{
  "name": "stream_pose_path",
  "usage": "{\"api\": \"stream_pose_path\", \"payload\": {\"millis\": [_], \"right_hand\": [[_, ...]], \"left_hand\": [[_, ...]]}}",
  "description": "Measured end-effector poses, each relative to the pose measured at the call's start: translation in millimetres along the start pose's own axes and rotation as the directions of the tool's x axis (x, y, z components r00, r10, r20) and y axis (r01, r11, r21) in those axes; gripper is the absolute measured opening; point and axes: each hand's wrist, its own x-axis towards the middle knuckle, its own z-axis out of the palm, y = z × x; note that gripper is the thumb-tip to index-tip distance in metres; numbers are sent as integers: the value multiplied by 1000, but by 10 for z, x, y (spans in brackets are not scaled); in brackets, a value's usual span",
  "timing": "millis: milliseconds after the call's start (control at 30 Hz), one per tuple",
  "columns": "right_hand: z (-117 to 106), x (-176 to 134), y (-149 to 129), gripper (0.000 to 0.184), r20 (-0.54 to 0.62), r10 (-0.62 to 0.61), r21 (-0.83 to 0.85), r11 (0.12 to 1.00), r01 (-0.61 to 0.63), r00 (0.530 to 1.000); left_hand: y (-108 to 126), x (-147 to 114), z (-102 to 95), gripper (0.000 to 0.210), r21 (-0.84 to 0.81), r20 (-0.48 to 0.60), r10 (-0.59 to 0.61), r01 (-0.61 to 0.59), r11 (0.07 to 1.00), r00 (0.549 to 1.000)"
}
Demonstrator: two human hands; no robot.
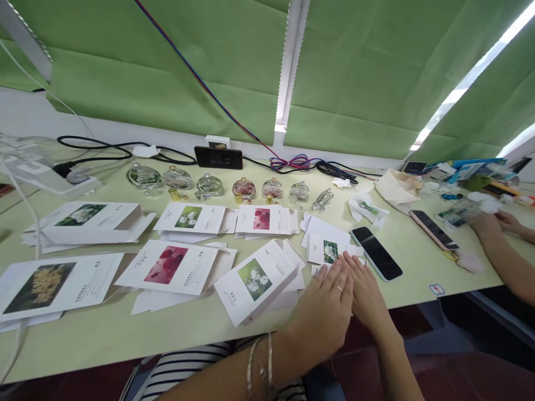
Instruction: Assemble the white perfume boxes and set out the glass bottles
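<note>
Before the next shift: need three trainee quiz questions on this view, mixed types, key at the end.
1. True or false: the pale, thin bracelets circle the right wrist.
2. How many white cardboard boxes with red-flower pictures lie on the cream-coloured table?
3. Which dark-screened phone lies nearest the right hand?
A) The one in the pink case
B) The one in the pale blue case
C) The upright one showing digits

Key:
1. False; the bracelets are on the arm of the left hand.
2. Two.
3. B.
</note>
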Motion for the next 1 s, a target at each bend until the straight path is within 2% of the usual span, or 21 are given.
{"api": "stream_pose_path", "payload": {"millis": [67, 133, 167, 267, 367, 467, 533, 633, 700, 800, 867, 1000], "right_hand": [[4, 99, -5, 46, 7, 16, -32, 999, -16, 1000], [-16, 240, -33, 47, 26, 50, -57, 997, -48, 998], [-32, 317, -52, 47, 34, 67, -67, 996, -64, 997], [-90, 506, -89, 46, 39, 70, -71, 995, -67, 997], [-152, 541, -6, 47, -43, 86, -24, 996, -87, 995], [-162, 412, 249, 53, -167, 272, 6, 962, -275, 948], [-120, 290, 464, 56, -95, 344, -24, 937, -348, 934], [-33, 150, 715, 53, 53, 324, -43, 946, -322, 944], [0, 121, 798, 52, 63, 319, -35, 948, -318, 946], [-5, 164, 840, 50, 60, 349, -30, 937, -348, 935], [-21, 211, 865, 47, 69, 365, -20, 931, -365, 928], [-17, 250, 995, 42, 100, 381, 5, 923, -384, 919]], "left_hand": [[-41, -231, -262, 45, -9, -66, 82, -83, 997, 994], [-141, -457, -437, 42, -18, -114, 21, -23, 1000, 993], [-208, -562, -480, 41, -14, -127, -59, 58, 998, 990], [-423, -845, -473, 41, 35, -134, -278, 284, 958, 951], [-573, -1100, -443, 44, 55, -147, -365, 376, 925, 920], [-631, -1343, -517, 46, -8, -185, -338, 342, 940, 923], [-655, -1487, -594, 44, -68, -230, -334, 328, 942, 914], [-740, -1655, -683, 40, -127, -315, -366, 343, 931, 876], [-839, -1747, -721, 37, -111, -372, -353, 336, 935, 859], [-1003, -1900, -774, 35, -6, -427, -257, 282, 960, 867], [-1090, -2030, -810, 33, 52, -465, -224, 279, 959, 857], [-1196, -2327, -824, 28, 79, -513, -244, 328, 941, 823]]}}
